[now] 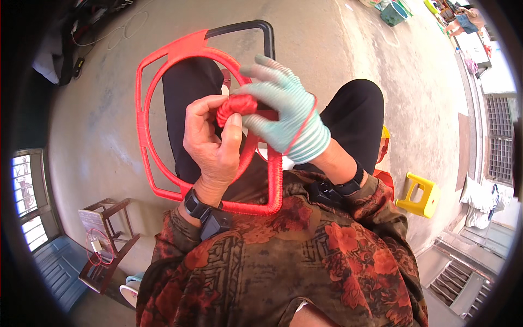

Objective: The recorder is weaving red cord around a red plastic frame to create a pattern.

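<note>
A square frame with a round ring inside it lies across my lap, mostly wrapped in glossy red cord. One black corner at the far side shows bare tubing. My bare left hand pinches a thick bundle of red cord between thumb and fingers, above the ring. From the right, my right hand, in a pale green striped glove, has its thumb and forefinger round the same bundle. Its other fingers stretch out, slightly blurred. Both hands hide part of the ring and the bar behind them.
A yellow plastic stool stands on the right, and a wooden stool holding a red-rimmed round item stands at the lower left. A green bucket is at the far right. My dark-trousered knees flank the work.
</note>
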Motion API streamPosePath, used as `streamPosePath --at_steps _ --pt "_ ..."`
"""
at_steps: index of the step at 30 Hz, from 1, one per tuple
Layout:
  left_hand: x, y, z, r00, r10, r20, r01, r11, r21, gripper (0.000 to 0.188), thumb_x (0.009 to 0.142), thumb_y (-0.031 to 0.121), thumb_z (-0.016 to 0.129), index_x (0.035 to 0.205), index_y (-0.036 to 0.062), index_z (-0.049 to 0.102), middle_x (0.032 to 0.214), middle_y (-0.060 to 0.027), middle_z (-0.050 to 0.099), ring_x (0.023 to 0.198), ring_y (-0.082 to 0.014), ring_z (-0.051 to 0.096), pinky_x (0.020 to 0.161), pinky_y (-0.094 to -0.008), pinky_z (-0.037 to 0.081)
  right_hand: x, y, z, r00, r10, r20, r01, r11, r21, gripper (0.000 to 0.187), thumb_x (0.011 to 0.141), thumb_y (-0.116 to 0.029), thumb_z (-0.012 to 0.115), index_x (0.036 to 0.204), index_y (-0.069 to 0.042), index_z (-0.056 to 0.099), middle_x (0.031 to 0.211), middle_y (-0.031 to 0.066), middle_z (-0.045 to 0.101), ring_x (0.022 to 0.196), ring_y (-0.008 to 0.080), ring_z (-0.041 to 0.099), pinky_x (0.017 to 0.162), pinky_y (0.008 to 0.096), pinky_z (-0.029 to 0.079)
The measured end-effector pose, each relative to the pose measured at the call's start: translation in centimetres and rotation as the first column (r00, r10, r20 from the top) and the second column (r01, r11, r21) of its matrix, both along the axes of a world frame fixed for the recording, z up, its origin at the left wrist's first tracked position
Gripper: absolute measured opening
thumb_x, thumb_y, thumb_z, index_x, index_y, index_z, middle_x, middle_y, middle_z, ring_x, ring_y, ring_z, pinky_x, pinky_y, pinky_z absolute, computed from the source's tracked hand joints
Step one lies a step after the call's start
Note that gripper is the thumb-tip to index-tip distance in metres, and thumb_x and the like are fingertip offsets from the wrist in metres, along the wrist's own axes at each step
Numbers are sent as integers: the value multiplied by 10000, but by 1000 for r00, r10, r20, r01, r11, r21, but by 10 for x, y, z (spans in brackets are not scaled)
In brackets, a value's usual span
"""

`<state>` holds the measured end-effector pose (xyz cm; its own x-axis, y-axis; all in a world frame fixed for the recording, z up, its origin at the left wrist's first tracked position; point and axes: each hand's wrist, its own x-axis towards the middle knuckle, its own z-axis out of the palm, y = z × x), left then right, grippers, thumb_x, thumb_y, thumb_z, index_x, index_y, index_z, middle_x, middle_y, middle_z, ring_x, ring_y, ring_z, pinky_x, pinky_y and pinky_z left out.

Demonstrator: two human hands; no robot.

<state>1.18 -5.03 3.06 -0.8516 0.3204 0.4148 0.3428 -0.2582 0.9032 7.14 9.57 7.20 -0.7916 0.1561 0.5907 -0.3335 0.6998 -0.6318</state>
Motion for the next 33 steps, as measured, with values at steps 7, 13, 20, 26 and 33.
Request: streamPosePath --at_steps 7,13,20,26,33 --pt "-6 9 -11 907 -176 383 150 984 97 162 938 35 596 1088 -6 550 988 -29 614 849 -58 553 760 -211 464 17 18 -17 983 40 177 32 920 -390 537 738 -25 750 1226 23 532 1172 164 627 1118 269 608 981 336 477" --pt "-2 1 -5 961 -149 231 127 986 109 164 942 10 558 1102 -20 544 1031 -59 620 895 -79 571 796 -222 474 14 8 -27 974 -117 195 125 992 -29 642 632 -237 863 1192 -42 618 1411 234 423 1312 411 421 1058 418 406" --pt "-13 4 -11 954 -77 289 78 997 8 133 955 49 553 1067 -19 580 975 -47 626 887 -88 560 805 -245 463 22 38 -27 993 -108 -56 -22 293 -956 211 854 -107 653 1039 -14 613 1129 165 624 1061 266 619 928 368 479" --pt "-13 6 -21 668 -382 638 393 910 133 151 970 174 594 953 24 600 828 21 621 699 -25 540 633 -184 431 78 53 -26 784 204 586 139 863 -486 231 872 -107 668 1079 -17 616 923 48 653 848 125 617 767 271 499" --pt "-12 6 -15 659 -362 659 356 922 150 139 964 176 600 961 37 594 828 11 633 711 -41 594 626 -199 472 180 144 -25 758 -119 641 504 731 -460 200 923 -214 610 979 -29 660 961 47 660 917 160 632 861 309 503"
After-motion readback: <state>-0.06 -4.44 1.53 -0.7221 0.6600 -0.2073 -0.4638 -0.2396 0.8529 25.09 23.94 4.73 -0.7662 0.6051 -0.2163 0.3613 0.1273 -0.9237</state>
